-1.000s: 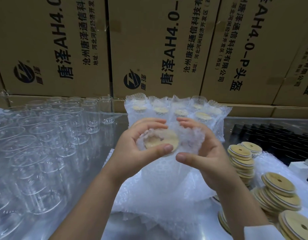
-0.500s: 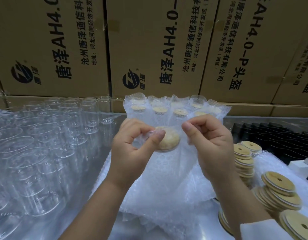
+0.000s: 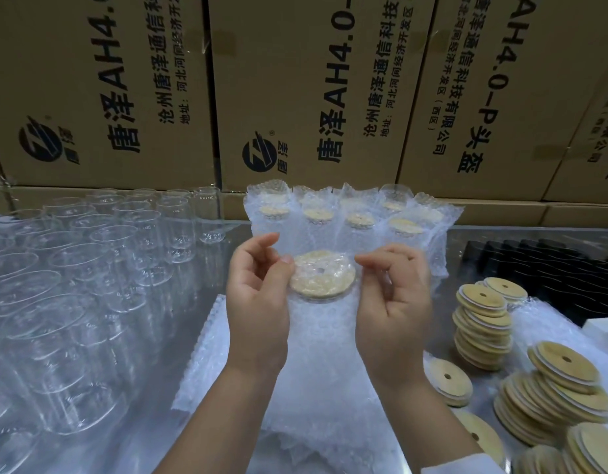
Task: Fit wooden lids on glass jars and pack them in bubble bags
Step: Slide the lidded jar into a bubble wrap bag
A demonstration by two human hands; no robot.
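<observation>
**Closing the bubble bag (image 3: 316,357) over a lidded jar.** The bag stands upright at mid-bench (image 3: 200,289), near the person. The wooden lid (image 3: 322,273) shows through the film at its top, and the jar beneath is presumably inside, though the film hides it. The left hand (image 3: 258,302) pinches film at the lid's left edge, its grip clamped thumb to forefinger. The right hand (image 3: 395,302) curls its grip onto film at the right edge, but blur obscures the exact contact. Good practice is to draw the film evenly across the lid, keep the jar upright and avoid unseating the lid. Packed jars (image 3: 357,217) stand at the far side, empty glass jars (image 3: 90,268) to the left and loose lids (image 3: 483,323) to the right.
</observation>
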